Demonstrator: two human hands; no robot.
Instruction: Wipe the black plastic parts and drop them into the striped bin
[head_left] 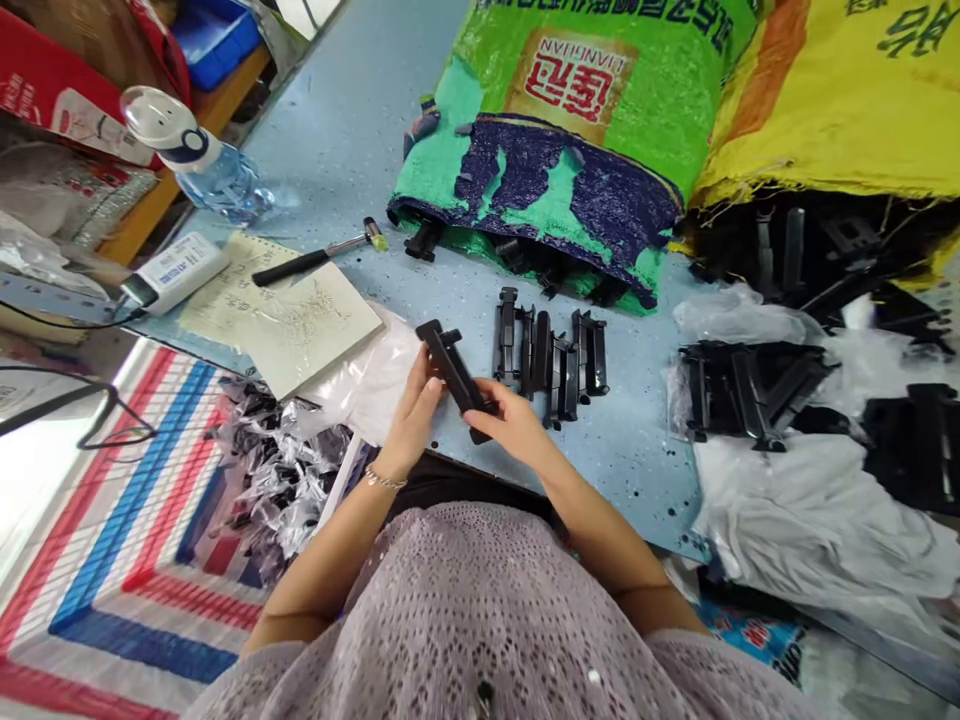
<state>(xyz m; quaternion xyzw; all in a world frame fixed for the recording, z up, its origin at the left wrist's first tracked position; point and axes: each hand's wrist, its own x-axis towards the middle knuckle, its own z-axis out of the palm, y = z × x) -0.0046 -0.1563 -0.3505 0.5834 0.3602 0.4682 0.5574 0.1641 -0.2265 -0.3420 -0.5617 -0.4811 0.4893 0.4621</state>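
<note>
Both hands hold one long black plastic part above the table's front edge, tilted with its far end to the left. My left hand is closed around its left side near the upper end. My right hand grips the lower end between thumb and fingers. Just right of the hands, several similar black plastic parts lie side by side on the blue table. A white plastic bag lies flat to the left of my left hand.
A green sack with black parts at its mouth lies at the back; a yellow sack is beside it. Left are a hammer, a notepad and a water bottle. More black parts rest on plastic wrapping at right.
</note>
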